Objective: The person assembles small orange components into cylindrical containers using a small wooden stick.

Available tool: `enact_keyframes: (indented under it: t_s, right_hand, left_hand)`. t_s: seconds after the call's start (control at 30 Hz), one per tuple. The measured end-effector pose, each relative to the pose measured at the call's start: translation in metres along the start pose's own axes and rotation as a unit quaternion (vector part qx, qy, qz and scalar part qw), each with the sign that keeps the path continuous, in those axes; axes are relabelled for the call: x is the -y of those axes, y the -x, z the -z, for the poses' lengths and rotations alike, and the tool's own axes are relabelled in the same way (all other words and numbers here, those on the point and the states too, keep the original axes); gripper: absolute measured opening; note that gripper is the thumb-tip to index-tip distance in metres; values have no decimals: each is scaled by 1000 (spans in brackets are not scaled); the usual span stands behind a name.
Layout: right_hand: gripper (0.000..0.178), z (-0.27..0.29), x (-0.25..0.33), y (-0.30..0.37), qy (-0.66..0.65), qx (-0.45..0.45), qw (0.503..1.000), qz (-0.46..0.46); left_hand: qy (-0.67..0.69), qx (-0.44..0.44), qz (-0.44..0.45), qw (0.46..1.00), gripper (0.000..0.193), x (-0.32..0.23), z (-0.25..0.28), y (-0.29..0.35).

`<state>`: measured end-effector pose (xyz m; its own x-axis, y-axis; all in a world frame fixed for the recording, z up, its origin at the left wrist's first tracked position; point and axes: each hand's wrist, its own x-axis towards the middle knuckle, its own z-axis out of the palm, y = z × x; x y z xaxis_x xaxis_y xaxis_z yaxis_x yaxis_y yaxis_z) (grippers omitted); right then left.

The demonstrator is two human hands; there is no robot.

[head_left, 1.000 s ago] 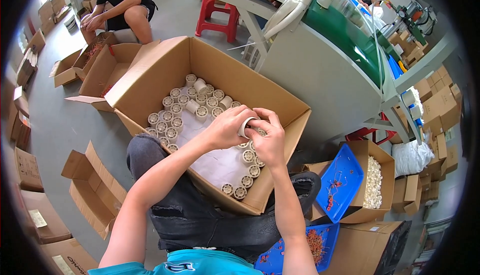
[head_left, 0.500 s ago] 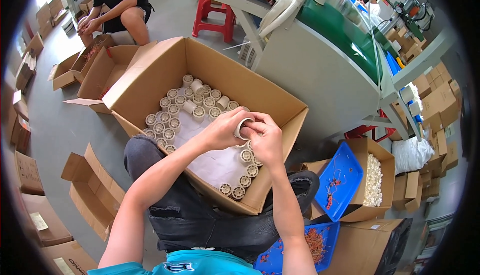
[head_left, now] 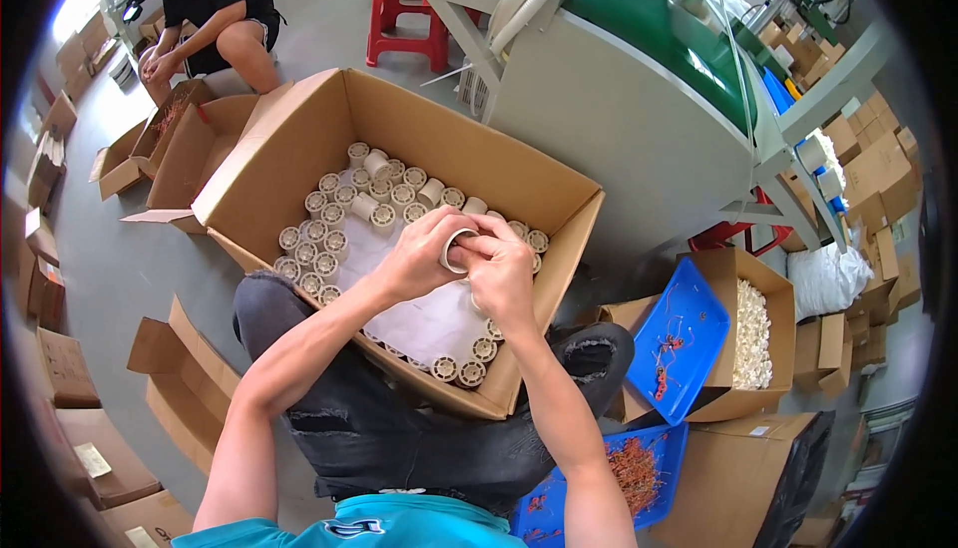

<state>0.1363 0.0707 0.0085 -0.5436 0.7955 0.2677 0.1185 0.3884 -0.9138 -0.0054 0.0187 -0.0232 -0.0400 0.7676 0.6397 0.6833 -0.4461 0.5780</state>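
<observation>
My left hand (head_left: 419,253) is wrapped around a white plastic cylinder (head_left: 449,255), its open end turned toward my right hand (head_left: 502,271). The right fingers are bent and reach into that opening; whatever they pinch inside is hidden. Both hands are over a large open cardboard box (head_left: 399,109) that stands before my crossed legs. Inside, many similar white cylinders (head_left: 325,265) with slotted round ends are gathered along the sides, most upright and a few lying over. A white sheet (head_left: 424,320) covers the box's bottom.
At my right are a blue tray (head_left: 689,318) with red wired parts, another blue tray (head_left: 664,453) heaped with them, and a box of small white pieces (head_left: 750,338). A grey-sided workbench (head_left: 619,139) stands beyond. A person (head_left: 215,24) sits at the far left.
My view has shifted slightly, so the scene sits a little differently. Both hands stay together at the cylinder, and the right fingers have moved a little at its opening.
</observation>
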Motion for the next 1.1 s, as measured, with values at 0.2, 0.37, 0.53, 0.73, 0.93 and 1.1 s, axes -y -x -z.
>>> enact_keyframes:
  t_s: [0.2,0.37,0.53,0.73,0.93,1.1]
  right_hand:
    - [19,5,-5,-3,22,12,1000,-2]
    - [29,29,-10,-12,-17,62,996,-57]
    - [45,42,8,-17,107,18,994,2]
    - [32,61,7,-29,31,-218,974,43]
    - [40,97,30,-47,-44,-204,974,85]
    - [40,137,60,-174,91,-213,956,183]
  left_hand:
    - [33,12,47,998,55,1,-5,-2]
    - [45,28,89,995,64,1,-13,-11]
    - [81,75,96,989,90,20,-30,-25]
    - [-132,373,156,905,100,96,-86,-5]
    - [-312,483,19,818,58,134,-148,76]
    - [-270,469,64,838,42,133,-143,76]
